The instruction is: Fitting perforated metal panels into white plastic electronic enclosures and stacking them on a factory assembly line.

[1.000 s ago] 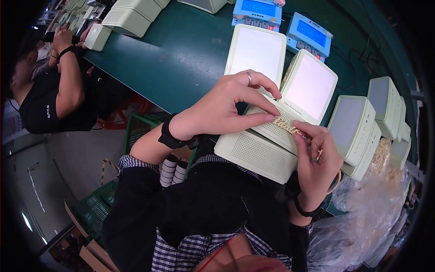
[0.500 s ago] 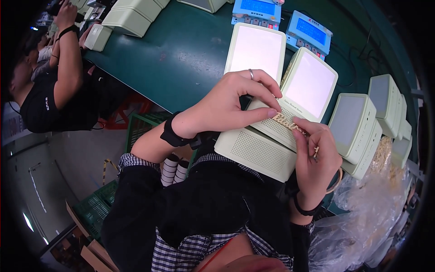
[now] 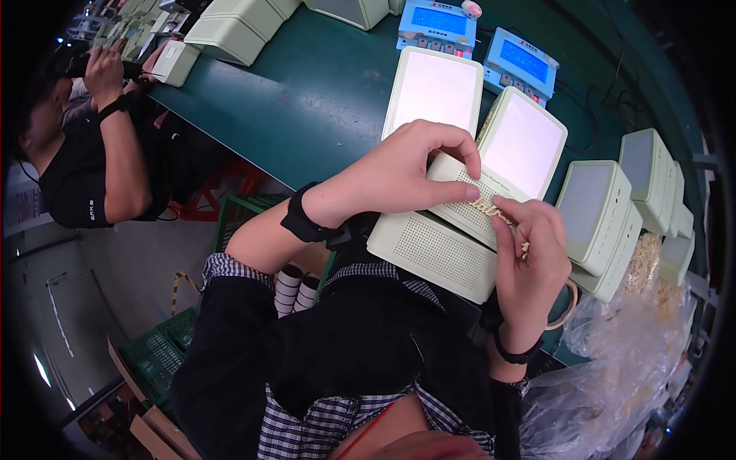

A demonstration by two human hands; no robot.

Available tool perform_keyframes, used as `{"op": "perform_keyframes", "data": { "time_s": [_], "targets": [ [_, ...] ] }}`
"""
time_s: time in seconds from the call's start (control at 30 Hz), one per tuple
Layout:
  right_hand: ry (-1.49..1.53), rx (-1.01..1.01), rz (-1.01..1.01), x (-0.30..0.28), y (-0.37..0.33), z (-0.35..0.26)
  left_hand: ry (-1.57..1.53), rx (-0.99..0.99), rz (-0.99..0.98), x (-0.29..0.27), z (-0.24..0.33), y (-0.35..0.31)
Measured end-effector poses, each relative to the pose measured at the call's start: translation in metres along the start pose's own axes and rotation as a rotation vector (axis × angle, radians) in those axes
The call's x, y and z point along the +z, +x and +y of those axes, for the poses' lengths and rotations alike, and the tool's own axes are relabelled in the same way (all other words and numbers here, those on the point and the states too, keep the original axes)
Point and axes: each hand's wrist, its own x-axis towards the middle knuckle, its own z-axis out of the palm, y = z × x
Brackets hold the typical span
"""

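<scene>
A thin cream strip of joined script lettering [image 3: 487, 208] is pinched between my two hands, above the perforated front of a cream box-shaped device [image 3: 460, 172] with a lit white panel. My left hand [image 3: 410, 170] has its thumb at the strip's left end, index finger curled over it. The right end sits between the thumb and index finger of my right hand [image 3: 534, 249]. A small cream piece [image 3: 525, 249] shows among that hand's curled fingers; its kind cannot be made out. Nearer to me lies a second perforated cream device [image 3: 433, 257].
Two blue boxes with screens [image 3: 437, 21] stand behind the lit devices. More cream devices [image 3: 590, 215] line the right, beside a clear plastic bag [image 3: 613, 360] and a tape roll [image 3: 566, 307]. Green crates [image 3: 157, 356] are below left. A co-worker's arm [image 3: 123, 161] is at far left.
The lettering strip has tilted and now shows more edge-on. My hands stay close together on it. At the left, the co-worker's hand has lowered a little.
</scene>
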Motion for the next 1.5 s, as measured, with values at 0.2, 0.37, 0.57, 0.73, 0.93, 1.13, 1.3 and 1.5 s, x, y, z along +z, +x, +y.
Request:
{"op": "perform_keyframes", "data": {
  "time_s": [0.2,0.37,0.57,0.73,0.93,1.13,1.3,1.5],
  "targets": [
    [0.214,0.147,0.100,0.004,0.000,0.021,-0.071,-0.021,-0.062,-0.001,-0.002,0.002],
    [0.472,0.391,0.019,0.010,0.004,0.026,-0.086,-0.056,-0.103,-0.001,-0.002,0.002],
    [0.430,0.373,0.037,0.009,0.000,0.029,-0.149,-0.130,-0.110,0.002,-0.001,-0.001],
    [0.204,-0.011,0.075,0.010,-0.002,0.029,-0.152,-0.077,-0.058,0.003,-0.004,-0.004],
    [0.355,0.064,0.075,0.013,-0.004,0.030,-0.298,-0.036,0.160,-0.011,0.000,-0.010],
    [0.452,0.119,0.161,0.003,0.003,0.028,-0.201,0.011,0.292,-0.028,-0.003,-0.019],
    [0.364,0.104,0.093,0.002,0.004,0.027,-0.126,0.011,0.254,-0.029,-0.011,-0.018],
    [0.305,0.085,0.089,0.001,0.005,0.027,-0.067,0.033,0.256,-0.024,-0.013,-0.011]
  ]
}}
